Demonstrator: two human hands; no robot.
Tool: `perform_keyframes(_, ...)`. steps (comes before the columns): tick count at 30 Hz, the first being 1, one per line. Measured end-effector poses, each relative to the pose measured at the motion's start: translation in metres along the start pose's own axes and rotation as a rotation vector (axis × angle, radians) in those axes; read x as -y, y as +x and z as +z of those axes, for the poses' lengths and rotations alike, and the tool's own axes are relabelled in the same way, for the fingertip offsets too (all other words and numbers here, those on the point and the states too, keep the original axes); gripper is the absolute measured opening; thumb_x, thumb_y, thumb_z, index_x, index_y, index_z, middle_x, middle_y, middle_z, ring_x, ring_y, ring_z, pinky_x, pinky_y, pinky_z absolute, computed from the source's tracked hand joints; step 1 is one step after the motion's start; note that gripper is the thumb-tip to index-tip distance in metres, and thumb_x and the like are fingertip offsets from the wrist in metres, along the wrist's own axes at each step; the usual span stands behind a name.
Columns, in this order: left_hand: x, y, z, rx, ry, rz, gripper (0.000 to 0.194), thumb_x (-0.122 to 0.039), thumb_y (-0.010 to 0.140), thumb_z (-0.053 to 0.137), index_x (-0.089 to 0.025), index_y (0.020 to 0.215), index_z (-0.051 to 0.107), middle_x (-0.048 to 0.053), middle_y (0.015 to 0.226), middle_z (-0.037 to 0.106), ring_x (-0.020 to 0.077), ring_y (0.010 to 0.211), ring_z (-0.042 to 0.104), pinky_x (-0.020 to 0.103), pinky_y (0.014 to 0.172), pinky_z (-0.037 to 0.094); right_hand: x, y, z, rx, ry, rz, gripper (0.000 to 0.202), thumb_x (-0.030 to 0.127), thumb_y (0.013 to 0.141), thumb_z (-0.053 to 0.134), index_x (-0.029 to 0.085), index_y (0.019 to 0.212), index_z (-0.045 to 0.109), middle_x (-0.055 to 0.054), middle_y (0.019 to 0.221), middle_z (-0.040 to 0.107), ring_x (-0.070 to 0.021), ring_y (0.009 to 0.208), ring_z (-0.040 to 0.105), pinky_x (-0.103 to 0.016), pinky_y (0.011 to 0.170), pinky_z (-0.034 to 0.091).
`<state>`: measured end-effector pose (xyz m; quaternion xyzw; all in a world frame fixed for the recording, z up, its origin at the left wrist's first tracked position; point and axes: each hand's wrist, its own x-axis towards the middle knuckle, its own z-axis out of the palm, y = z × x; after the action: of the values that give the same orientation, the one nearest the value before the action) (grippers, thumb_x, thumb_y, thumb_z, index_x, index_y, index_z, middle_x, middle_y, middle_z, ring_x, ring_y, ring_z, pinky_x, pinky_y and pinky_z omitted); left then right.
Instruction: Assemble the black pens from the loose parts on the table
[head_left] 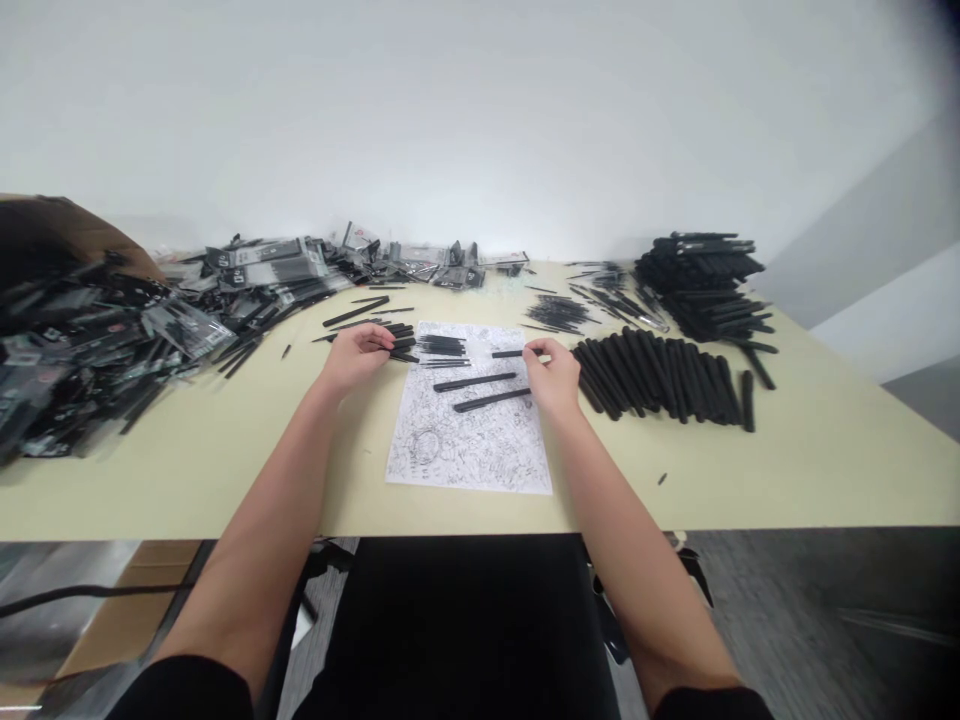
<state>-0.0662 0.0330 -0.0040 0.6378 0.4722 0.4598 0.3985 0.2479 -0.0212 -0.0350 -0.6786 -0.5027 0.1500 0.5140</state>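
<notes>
A paper sheet [469, 450] covered in dark scribbles lies on the pale yellow table. Two black pens, one [475, 382] above the other [491, 401], rest on it, with several thin black refills [442, 346] near its top left. My left hand [364, 353] is closed by black pen parts at the sheet's left edge; what its fingertips hold is too small to make out. My right hand [552, 372] pinches the right end of a short black pen piece [507, 353] over the sheet.
Packaged pens and clear wrappers [270, 265] heap along the back left, beside a cardboard box [67, 230]. Thick black tubes [660, 375] lie in a row at the right, below a dark stack [697, 270]. Thin refills [559, 312] lie behind my right hand.
</notes>
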Motion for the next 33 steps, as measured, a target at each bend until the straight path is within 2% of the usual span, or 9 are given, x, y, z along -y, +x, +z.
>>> perform_keyframes(7,0.0048,0.0008,-0.0007,0.022,0.03,0.003,0.023,-0.021,0.053,0.07,-0.017,0.075,0.069,0.005,0.076,0.07,0.0194,0.071,0.066,0.033,0.071,0.055,-0.0008,0.0009,0.001,-0.002,0.011,-0.023,0.015,0.033,0.076,0.06,0.023,0.081,0.071,-0.005,0.087,0.071,-0.0212,0.072,0.059,-0.036,0.074,0.046)
perform_keyframes(12,0.0065,0.0014,-0.0013,0.018,0.046,-0.006,0.022,-0.019,0.053,0.07,-0.017,0.075,0.07,0.005,0.075,0.07,0.0194,0.071,0.067,0.035,0.075,0.056,0.0012,0.0002,0.0006,0.001,0.004,-0.004,0.016,0.034,0.077,0.059,0.023,0.083,0.071,-0.005,0.091,0.072,-0.0187,0.065,0.057,-0.036,0.073,0.045)
perform_keyframes(17,0.0073,0.0024,-0.0035,-0.014,0.028,0.004,0.022,-0.019,0.053,0.07,-0.017,0.074,0.069,0.004,0.074,0.07,0.0193,0.073,0.067,0.035,0.077,0.056,0.0006,0.0001,0.0002,0.007,0.003,-0.021,0.017,0.034,0.078,0.059,0.023,0.084,0.07,-0.005,0.089,0.072,-0.0205,0.07,0.058,-0.036,0.075,0.046)
perform_keyframes(24,0.0087,0.002,-0.0024,-0.006,0.055,-0.016,0.022,-0.017,0.053,0.07,-0.016,0.075,0.069,0.006,0.076,0.07,0.0195,0.073,0.067,0.034,0.076,0.056,0.0005,0.0007,0.0009,0.018,-0.009,-0.002,0.018,0.034,0.078,0.059,0.023,0.085,0.07,-0.005,0.091,0.071,-0.0184,0.065,0.056,-0.036,0.075,0.046)
perform_keyframes(33,0.0037,0.0006,-0.0037,-0.006,0.043,-0.023,0.025,-0.024,0.052,0.071,-0.016,0.076,0.068,0.004,0.076,0.069,0.0182,0.074,0.065,0.032,0.077,0.053,-0.0002,0.0001,0.001,0.014,0.002,-0.011,0.021,0.035,0.078,0.057,0.022,0.086,0.07,-0.005,0.091,0.072,-0.0186,0.068,0.057,-0.033,0.074,0.046)
